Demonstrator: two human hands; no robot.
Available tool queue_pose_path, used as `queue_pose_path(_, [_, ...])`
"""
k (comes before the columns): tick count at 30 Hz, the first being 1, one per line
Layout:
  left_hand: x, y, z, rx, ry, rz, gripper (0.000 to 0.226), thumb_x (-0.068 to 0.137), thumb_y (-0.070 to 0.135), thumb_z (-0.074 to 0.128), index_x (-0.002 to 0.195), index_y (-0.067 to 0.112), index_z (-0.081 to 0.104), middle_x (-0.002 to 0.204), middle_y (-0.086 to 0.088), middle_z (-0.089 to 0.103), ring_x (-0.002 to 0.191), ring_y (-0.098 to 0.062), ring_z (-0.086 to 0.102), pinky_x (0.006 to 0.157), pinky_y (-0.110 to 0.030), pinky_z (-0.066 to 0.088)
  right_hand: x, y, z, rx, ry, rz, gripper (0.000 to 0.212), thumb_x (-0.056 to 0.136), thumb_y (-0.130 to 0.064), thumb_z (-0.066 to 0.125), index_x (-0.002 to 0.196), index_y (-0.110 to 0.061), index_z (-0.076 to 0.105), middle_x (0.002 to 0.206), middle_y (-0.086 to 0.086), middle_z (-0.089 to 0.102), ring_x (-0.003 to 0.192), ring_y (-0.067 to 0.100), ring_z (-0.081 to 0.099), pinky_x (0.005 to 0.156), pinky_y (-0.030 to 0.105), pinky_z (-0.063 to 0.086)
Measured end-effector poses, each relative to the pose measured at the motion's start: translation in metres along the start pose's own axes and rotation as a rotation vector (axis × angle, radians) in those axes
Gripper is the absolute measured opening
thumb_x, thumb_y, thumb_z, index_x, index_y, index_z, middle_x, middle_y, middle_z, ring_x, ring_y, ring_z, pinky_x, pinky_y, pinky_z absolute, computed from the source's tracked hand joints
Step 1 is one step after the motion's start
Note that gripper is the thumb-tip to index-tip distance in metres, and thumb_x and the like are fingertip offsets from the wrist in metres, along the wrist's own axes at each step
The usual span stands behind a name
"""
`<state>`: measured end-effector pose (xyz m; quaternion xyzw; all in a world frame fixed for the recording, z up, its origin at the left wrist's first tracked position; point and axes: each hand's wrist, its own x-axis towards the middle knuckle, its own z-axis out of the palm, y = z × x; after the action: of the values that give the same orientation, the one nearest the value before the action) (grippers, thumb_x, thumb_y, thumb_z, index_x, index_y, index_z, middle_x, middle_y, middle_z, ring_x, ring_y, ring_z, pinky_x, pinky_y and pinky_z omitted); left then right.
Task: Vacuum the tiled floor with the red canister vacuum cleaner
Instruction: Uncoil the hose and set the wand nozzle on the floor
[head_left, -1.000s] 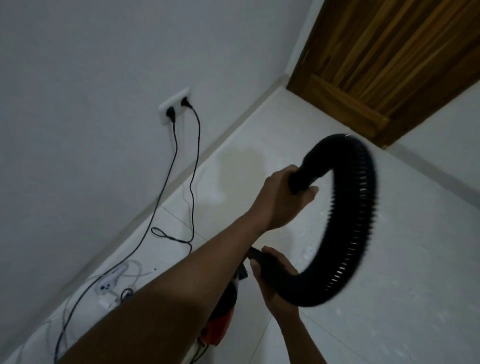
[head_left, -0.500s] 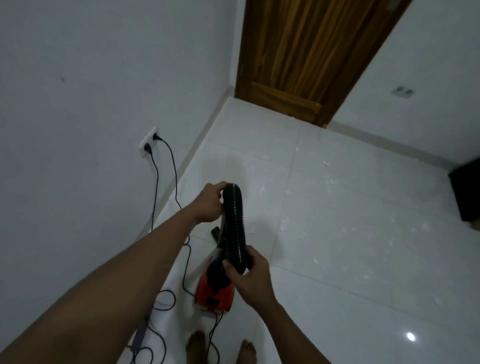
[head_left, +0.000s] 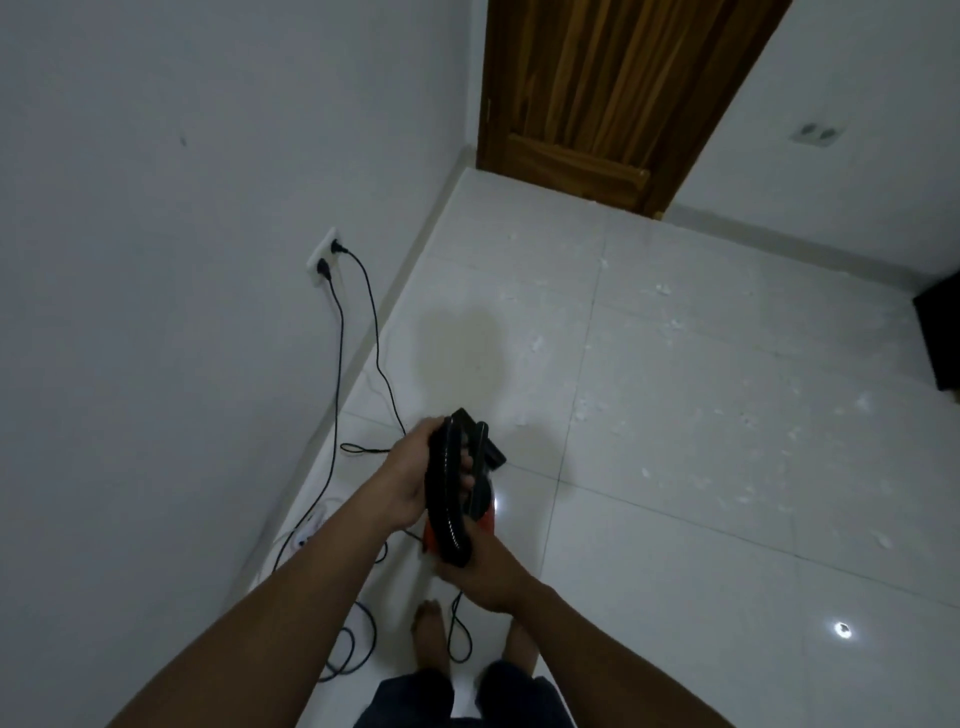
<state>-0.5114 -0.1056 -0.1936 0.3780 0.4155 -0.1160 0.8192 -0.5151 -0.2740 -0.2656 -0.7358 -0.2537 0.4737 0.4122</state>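
Floor (head_left: 727, 426): big square tiles, glossy white, thin grout lines, one bright lamp glint (head_left: 842, 630) low right.
Left wall (head_left: 156, 208): matte, flat, pale grey, with a pale skirting strip (head_left: 418, 254) at its foot.
Door (head_left: 613, 88) in the far corner: brown wood, vertical grain, raised bar across the bottom.
Black boxy thing (head_left: 941, 338) is cut off by the right edge, can't tell what it is.
Left forearm (head_left: 291, 597) and right forearm (head_left: 587, 639) are bare and reach in from the bottom.
Vacuum cleaner (head_left: 487, 519): small red plastic body with a black top and a black blocky snout. It's low between the hands, just ahead of the bare feet (head_left: 428, 631), near the left wall. Mostly hidden, so can't tell if it touches the tile.
Hose (head_left: 440, 499): black, ribbed, bent in a tight arc above the red body.
Left hand (head_left: 413, 478) wraps the upper end of the hose, fingers curled round it. Right hand (head_left: 485, 571) is clamped round the lower end.
Two thin black cords (head_left: 338, 364) drop from a white double socket (head_left: 324, 254) on the left wall and loop over the tile.
White power strip (head_left: 306, 535) lies by the skirting strip.
Second socket plate (head_left: 817, 133) sits on the right wall (head_left: 872, 62).
White crumbs (head_left: 662, 288), small and ragged, are scattered over the middle and right tiles.
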Motion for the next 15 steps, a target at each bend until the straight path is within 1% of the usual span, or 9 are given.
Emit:
queue_pose_path(2, [-0.005, -0.015, -0.002, 0.092, 0.103, 0.011, 0.036, 0.100, 0.040, 0.052, 0.102, 0.008, 0.067, 0.062, -0.011, 0.066, 0.048, -0.025, 0.060, 0.050, -0.031, 0.054, 0.004, 0.005, -0.003, -0.108, -0.111, 0.007, 0.073, 0.081, -0.015, 0.076, 0.144, -0.019, 0.038, 0.129, -0.003, 0.054, 0.118, 0.013, 0.053, 0.099, 0.028, 0.046])
queue_pose_path(3, [-0.006, -0.022, -0.005, 0.101, 0.149, 0.017, 0.035, 0.101, 0.040, 0.052, 0.102, 0.008, 0.066, 0.059, -0.010, 0.066, 0.045, -0.024, 0.058, 0.047, -0.030, 0.052, 0.008, 0.006, -0.007, -0.169, -0.159, 0.034, 0.077, 0.081, -0.006, 0.074, 0.147, -0.016, 0.035, 0.135, 0.003, 0.052, 0.122, 0.018, 0.051, 0.101, 0.027, 0.044])
queue_pose_path(5, [-0.007, -0.033, -0.011, 0.098, 0.205, 0.038, 0.037, 0.103, 0.041, 0.049, 0.105, 0.008, 0.065, 0.058, -0.009, 0.064, 0.044, -0.023, 0.057, 0.045, -0.029, 0.050, 0.017, 0.002, -0.016, -0.128, -0.177, 0.128, 0.064, 0.086, 0.007, 0.061, 0.144, -0.010, 0.040, 0.132, 0.012, 0.054, 0.118, 0.024, 0.054, 0.100, 0.031, 0.044])
queue_pose_path(7, [-0.007, -0.044, -0.016, 0.122, 0.220, 0.055, 0.037, 0.105, 0.041, 0.045, 0.102, 0.009, 0.064, 0.057, -0.009, 0.063, 0.045, -0.022, 0.056, 0.045, -0.029, 0.049, 0.024, -0.007, -0.024, 0.210, -0.070, 0.254, 0.048, 0.090, 0.011, 0.050, 0.136, -0.002, 0.049, 0.114, 0.016, 0.061, 0.098, 0.023, 0.062, 0.086, 0.034, 0.054])
queue_pose_path(9, [-0.009, -0.054, -0.019, 0.161, 0.218, 0.055, 0.040, 0.106, 0.038, 0.041, 0.095, 0.008, 0.064, 0.056, -0.009, 0.063, 0.046, -0.023, 0.055, 0.047, -0.030, 0.048, 0.036, -0.013, -0.026, 0.545, 0.130, 0.386, 0.040, 0.092, 0.002, 0.050, 0.132, 0.003, 0.052, 0.099, 0.017, 0.063, 0.082, 0.023, 0.064, 0.069, 0.031, 0.055])
queue_pose_path(11, [-0.009, -0.063, -0.022, 0.196, 0.220, 0.032, 0.044, 0.107, 0.037, 0.040, 0.090, 0.004, 0.064, 0.056, -0.010, 0.063, 0.046, -0.023, 0.055, 0.047, -0.030, 0.047, 0.046, -0.017, -0.024, 0.796, 0.270, 0.506, 0.043, 0.098, -0.016, 0.047, 0.135, 0.007, 0.048, 0.090, 0.017, 0.060, 0.076, 0.027, 0.059, 0.067, 0.035, 0.054])
queue_pose_path(13, [-0.009, -0.071, -0.024, 0.232, 0.242, -0.022, 0.047, 0.107, 0.038, 0.040, 0.095, 0.001, 0.065, 0.057, -0.012, 0.064, 0.045, -0.024, 0.055, 0.046, -0.029, 0.046, 0.054, -0.021, -0.019, 0.944, 0.240, 0.580, 0.054, 0.102, -0.034, 0.044, 0.135, 0.009, 0.047, 0.085, 0.015, 0.061, 0.073, 0.028, 0.059, 0.067, 0.036, 0.054])
queue_pose_path(14, [-0.008, -0.075, -0.025, 0.256, 0.254, -0.053, 0.048, 0.107, 0.039, 0.040, 0.101, -0.001, 0.066, 0.059, -0.014, 0.064, 0.044, -0.024, 0.055, 0.045, -0.028, 0.045, 0.057, -0.022, -0.014, 0.969, 0.193, 0.608, 0.058, 0.102, -0.043, 0.045, 0.129, 0.008, 0.053, 0.092, 0.017, 0.066, 0.080, 0.031, 0.064, 0.074, 0.039, 0.057])
queue_pose_path(15, [-0.007, -0.079, -0.026, 0.285, 0.262, -0.082, 0.049, 0.107, 0.040, 0.040, 0.109, -0.003, 0.064, 0.061, -0.015, 0.064, 0.043, -0.023, 0.054, 0.044, -0.027, 0.044, 0.061, -0.020, -0.009, 0.989, 0.159, 0.638, 0.061, 0.100, -0.049, 0.045, 0.126, 0.005, 0.055, 0.108, 0.020, 0.067, 0.095, 0.034, 0.065, 0.086, 0.044, 0.056])
